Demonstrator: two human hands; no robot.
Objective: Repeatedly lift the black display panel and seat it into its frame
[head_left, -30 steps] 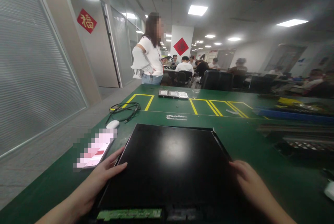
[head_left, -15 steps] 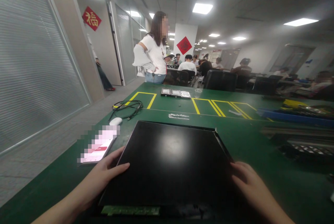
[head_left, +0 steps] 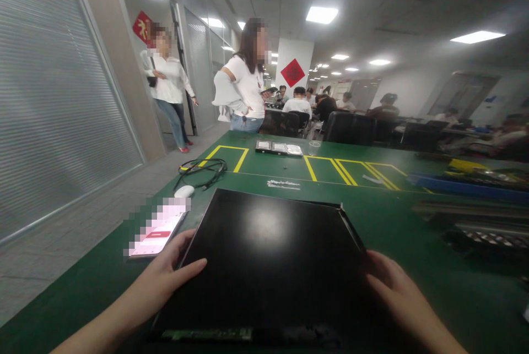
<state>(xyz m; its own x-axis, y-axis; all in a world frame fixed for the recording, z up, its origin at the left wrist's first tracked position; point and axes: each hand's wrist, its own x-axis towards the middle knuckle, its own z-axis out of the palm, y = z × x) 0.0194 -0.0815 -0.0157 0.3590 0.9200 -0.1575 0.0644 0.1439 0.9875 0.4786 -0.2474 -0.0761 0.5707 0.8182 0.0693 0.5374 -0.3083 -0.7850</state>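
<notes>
A black, glossy flat display panel [head_left: 268, 266] lies before me, a bright reflection on its surface. Along its near edge a strip of green circuit board [head_left: 206, 334] shows. My left hand [head_left: 177, 266] grips the left edge, its thumb on top and its fingers underneath, partly hidden. At the right edge my right hand [head_left: 386, 277] is closed on the panel, with some fingertips out of sight. Left of the panel, close to my left hand, lies a lit phone [head_left: 155, 235], partly pixelated. A white mouse [head_left: 184, 191] is just beyond the phone.
The green table [head_left: 82, 293] carries a coiled black cable [head_left: 202, 172], several hard drives [head_left: 279, 148] and a clear cup [head_left: 314, 148]. A blue tray [head_left: 463, 186] is at the right. One person [head_left: 248, 84] stands past the table; another [head_left: 167, 90] is in the doorway.
The panel has tilted slightly, and less of the green circuit board shows at its near edge. Both hands keep their grip. A person has come into the doorway at the left.
</notes>
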